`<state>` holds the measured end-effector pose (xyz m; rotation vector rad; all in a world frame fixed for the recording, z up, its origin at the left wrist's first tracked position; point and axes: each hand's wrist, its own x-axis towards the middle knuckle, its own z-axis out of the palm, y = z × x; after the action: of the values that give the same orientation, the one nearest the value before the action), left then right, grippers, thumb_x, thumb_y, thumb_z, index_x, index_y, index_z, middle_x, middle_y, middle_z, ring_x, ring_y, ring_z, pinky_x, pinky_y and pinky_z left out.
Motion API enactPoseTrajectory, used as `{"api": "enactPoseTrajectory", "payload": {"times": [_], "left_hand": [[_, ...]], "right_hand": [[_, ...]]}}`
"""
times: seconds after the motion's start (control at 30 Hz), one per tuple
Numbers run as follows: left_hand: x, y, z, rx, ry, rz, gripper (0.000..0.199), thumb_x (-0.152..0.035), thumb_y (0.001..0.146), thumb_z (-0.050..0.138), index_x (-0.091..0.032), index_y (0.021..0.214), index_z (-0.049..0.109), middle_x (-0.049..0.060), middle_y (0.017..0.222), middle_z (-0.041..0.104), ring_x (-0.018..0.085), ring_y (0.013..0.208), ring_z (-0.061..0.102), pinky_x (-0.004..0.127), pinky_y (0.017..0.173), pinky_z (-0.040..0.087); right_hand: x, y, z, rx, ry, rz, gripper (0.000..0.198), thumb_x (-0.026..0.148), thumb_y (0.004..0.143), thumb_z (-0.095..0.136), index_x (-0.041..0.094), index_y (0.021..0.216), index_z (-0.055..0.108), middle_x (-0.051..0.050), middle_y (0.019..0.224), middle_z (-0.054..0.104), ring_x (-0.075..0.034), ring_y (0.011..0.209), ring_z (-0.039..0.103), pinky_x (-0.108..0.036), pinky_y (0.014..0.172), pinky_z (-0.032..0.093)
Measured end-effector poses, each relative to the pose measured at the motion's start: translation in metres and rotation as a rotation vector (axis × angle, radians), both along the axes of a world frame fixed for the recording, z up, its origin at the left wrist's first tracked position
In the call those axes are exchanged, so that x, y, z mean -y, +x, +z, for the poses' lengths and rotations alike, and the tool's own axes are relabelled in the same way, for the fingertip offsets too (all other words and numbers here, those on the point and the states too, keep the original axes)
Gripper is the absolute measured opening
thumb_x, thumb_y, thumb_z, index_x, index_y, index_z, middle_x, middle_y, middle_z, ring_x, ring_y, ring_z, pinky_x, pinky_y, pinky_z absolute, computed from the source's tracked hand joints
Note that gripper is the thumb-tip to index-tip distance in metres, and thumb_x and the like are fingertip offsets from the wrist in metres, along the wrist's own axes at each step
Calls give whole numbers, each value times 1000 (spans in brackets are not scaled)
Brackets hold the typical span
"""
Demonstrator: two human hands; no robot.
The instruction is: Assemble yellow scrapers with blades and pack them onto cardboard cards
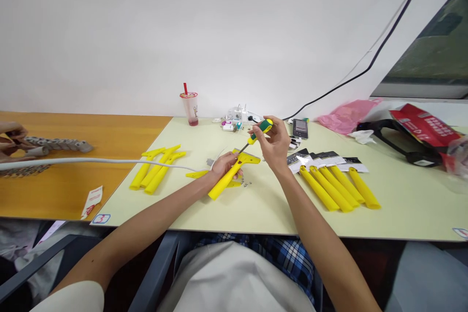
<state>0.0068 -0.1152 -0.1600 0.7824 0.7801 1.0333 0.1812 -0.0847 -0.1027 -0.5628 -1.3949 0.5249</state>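
A: In the head view, where is the yellow tool [228, 178]?

B: Around the middle of the pale surface [270, 209], in the left hand [223, 165]. Those fingers are closed around it near its wide head; whether its handle end touches down, I can't tell.

A: And the right hand [275, 144]?

B: Its fingers pinch the green-and-yellow handle of a screwdriver [261, 131], shaft slanting down to the tool's head. The tip's exact seat is too small to make out.

A: How would you do this well?

B: I'd line the shaft up square with whatever the tip meets, press lightly while turning, and brace the head firmly so it can't twist. I'd also hold the left fingertips clear of the tip in case it slips, and mind the small metal pieces [245, 184] lying just beside.

A: Which way does the tool point?

B: Its head points away from the person and to the right, the handle end back toward the person and left. The long axis runs diagonally between them.
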Motion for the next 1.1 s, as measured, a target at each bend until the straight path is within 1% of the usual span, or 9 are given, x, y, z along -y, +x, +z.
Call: {"api": "enactPoseTrajectory", "payload": {"times": [0.13, 0.37, 0.53, 0.63, 0.8, 0.9, 1.0, 1.1], "left_hand": [[-1, 1, -2, -9, 24, 15, 39, -42, 94, 82, -19, 98, 51, 1, 75, 69, 19, 48, 71, 23, 35, 44], [1, 1, -1, 9, 60, 46, 46, -47, 91, 87, -21, 95, 48, 0, 72, 66, 21, 51, 73, 23, 37, 45], [4, 0, 0, -1, 77, 72, 51, -51, 87, 90, -20, 95, 50, 0, 76, 68, 19, 53, 73, 21, 39, 46], [6, 2, 0, 11, 91, 75, 51, -49, 86, 92, -20, 93, 51, 1, 79, 69, 19, 53, 73, 22, 39, 46], [8, 3, 2, 41, 65, 85, 47, -43, 86, 92, -19, 92, 53, 3, 81, 69, 20, 57, 74, 21, 40, 45], [10, 3, 4, 85, 46, 61, 46, -34, 82, 95, -19, 89, 53, 4, 82, 69, 22, 61, 75, 22, 40, 45], [12, 3, 4, 126, 36, 11, 46, -25, 76, 97, -19, 87, 53, 5, 83, 70, 22, 62, 74, 22, 41, 46], [14, 5, 4, 138, 24, 10, 48, -19, 69, 98, -19, 86, 53, 5, 84, 70, 21, 62, 72, 22, 41, 45]], "right_hand": [[-1, 1, 5, 57, -3, 7, 50, 57, 93, 85, 29, 129, 64, -4, 106, 80, -22, 86, 83, -30, 62, 68], [-2, -8, 29, 222, 35, 39, 54, 63, 92, 83, 28, 130, 67, -4, 103, 82, -23, 87, 83, -31, 66, 70], [-2, -16, 40, 315, 65, 69, 55, 61, 93, 83, 27, 134, 69, -4, 102, 82, -22, 90, 83, -30, 68, 69], [-4, -21, 44, 394, 99, 76, 54, 60, 95, 82, 27, 137, 70, -5, 107, 81, -21, 90, 81, -30, 70, 69], [-8, -27, 44, 488, 172, 110, 53, 60, 99, 76, 28, 141, 71, -6, 116, 80, -19, 91, 78, -31, 73, 71], [-8, -27, 40, 492, 176, 110, 51, 57, 102, 74, 29, 144, 69, -7, 121, 79, -20, 93, 77, -31, 72, 71], [-6, -25, 34, 473, 149, 114, 52, 55, 107, 66, 31, 153, 62, -9, 126, 75, -20, 93, 76, -32, 73, 71], [-3, -21, 24, 455, 152, 132, 53, 53, 113, 54, 35, 163, 51, -12, 131, 70, -21, 94, 76, -35, 75, 72]]}}
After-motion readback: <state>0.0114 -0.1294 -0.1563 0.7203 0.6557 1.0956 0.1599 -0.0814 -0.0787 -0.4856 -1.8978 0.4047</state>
